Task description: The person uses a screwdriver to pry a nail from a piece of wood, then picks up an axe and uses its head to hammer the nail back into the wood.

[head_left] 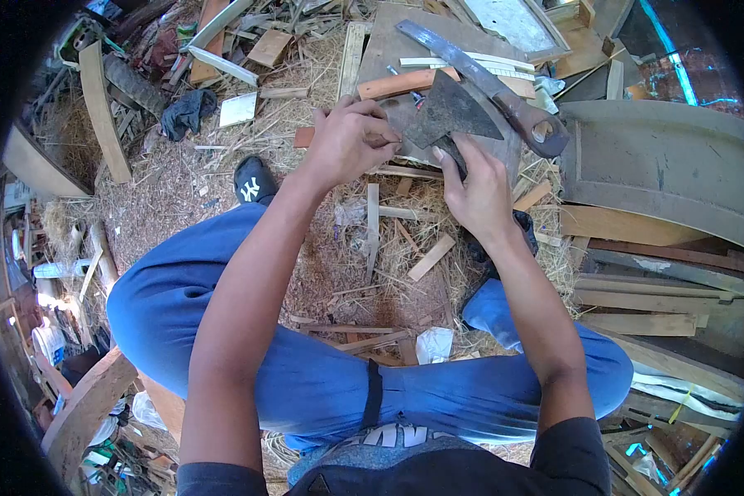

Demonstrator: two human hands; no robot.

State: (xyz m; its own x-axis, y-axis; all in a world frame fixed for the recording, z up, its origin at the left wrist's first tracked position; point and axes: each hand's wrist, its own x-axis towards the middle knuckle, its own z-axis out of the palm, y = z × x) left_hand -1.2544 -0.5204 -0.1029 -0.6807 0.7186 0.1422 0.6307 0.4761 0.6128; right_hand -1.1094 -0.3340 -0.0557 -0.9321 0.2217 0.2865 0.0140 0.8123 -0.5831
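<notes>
My right hand (478, 192) grips a dark metal hatchet head (452, 113) from below, blade pointing up and left. My left hand (347, 142) is closed just left of the blade, fingers curled at its edge; whatever small thing it pinches is hidden. Behind the hatchet head lies a long flat metal bar (489, 83) with a hole at its right end. Both hands hover over a grey board (393, 45) with an orange-brown wood strip (397, 83) lying on it.
I squat in blue trousers (306, 380), a black shoe (255, 180) on the straw and shavings. Wood offcuts (431, 257) litter the ground. A grey curved panel (661, 165) and stacked planks (645, 298) lie right; scrap timber (99, 107) lies upper left.
</notes>
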